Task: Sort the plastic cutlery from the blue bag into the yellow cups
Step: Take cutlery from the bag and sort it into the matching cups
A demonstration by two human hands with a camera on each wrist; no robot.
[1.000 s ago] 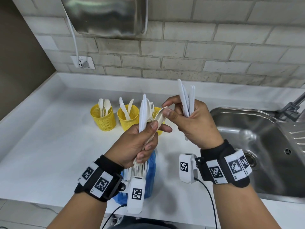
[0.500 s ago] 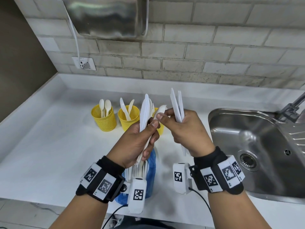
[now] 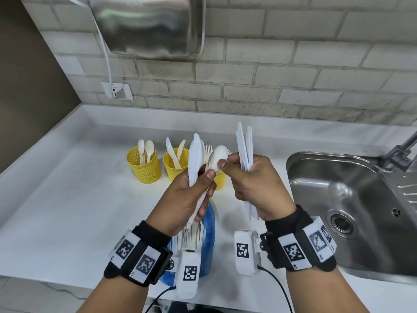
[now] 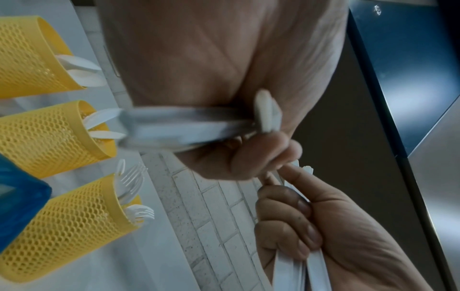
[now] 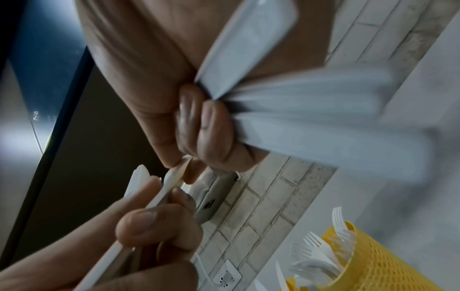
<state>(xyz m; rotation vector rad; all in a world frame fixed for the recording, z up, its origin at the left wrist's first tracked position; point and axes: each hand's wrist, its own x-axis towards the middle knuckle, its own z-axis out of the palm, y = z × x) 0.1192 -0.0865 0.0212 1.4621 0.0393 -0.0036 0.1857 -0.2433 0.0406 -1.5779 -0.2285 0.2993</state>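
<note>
Yellow cups [image 3: 144, 167] hold spoons, knives, forks.

White plastic cutlery [image 3: 195, 159] bunched upright, three yellow mesh cups [image 3: 144, 164] part-filled in a row, blue bag [image 3: 208, 233] nearer.

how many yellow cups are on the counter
3, in a row on the white counter: the left yellow cup holds spoons, the middle yellow cup holds knives, and the right yellow cup, mostly hidden behind the hands in the head view, holds forks.
</note>
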